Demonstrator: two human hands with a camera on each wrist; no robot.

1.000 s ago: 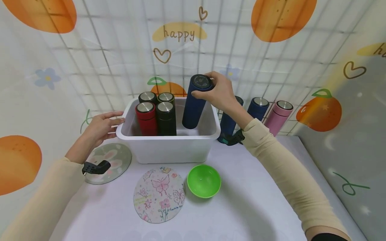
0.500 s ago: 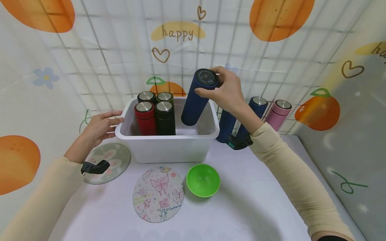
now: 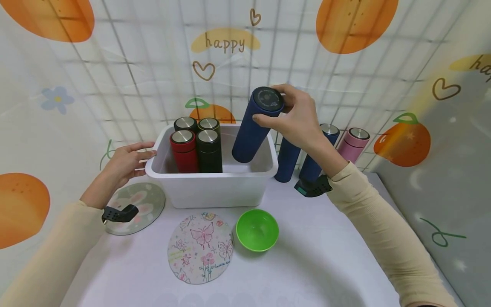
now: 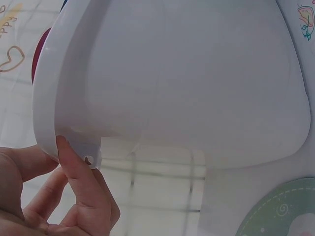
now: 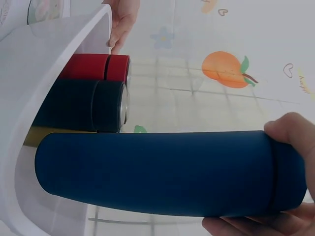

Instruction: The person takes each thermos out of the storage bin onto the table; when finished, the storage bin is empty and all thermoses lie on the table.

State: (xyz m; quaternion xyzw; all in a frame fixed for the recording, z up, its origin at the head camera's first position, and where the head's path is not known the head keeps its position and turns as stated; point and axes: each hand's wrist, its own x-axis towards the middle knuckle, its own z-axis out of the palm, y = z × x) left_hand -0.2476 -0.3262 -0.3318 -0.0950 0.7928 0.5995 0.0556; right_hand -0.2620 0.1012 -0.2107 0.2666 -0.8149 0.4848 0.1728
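My right hand grips a blue thermos bottle near its dark lid; the bottle tilts, its lower end over the right part of a white plastic bin. In the right wrist view the bottle lies across the picture with thumb and fingers round its lid end. My left hand pinches the bin's left rim between thumb and fingers, as the left wrist view shows at the corner of the bin. Inside the bin's left half stand a red thermos, a black thermos and others behind them.
Right of the bin stand two blue thermoses, partly behind my right arm, and a pink thermos. In front are a green bowl and a round butterfly mat. A green round mat lies at left.
My right hand has moved right and slightly up with the blue thermos, which now tilts more. The left hand stays on the bin's rim.
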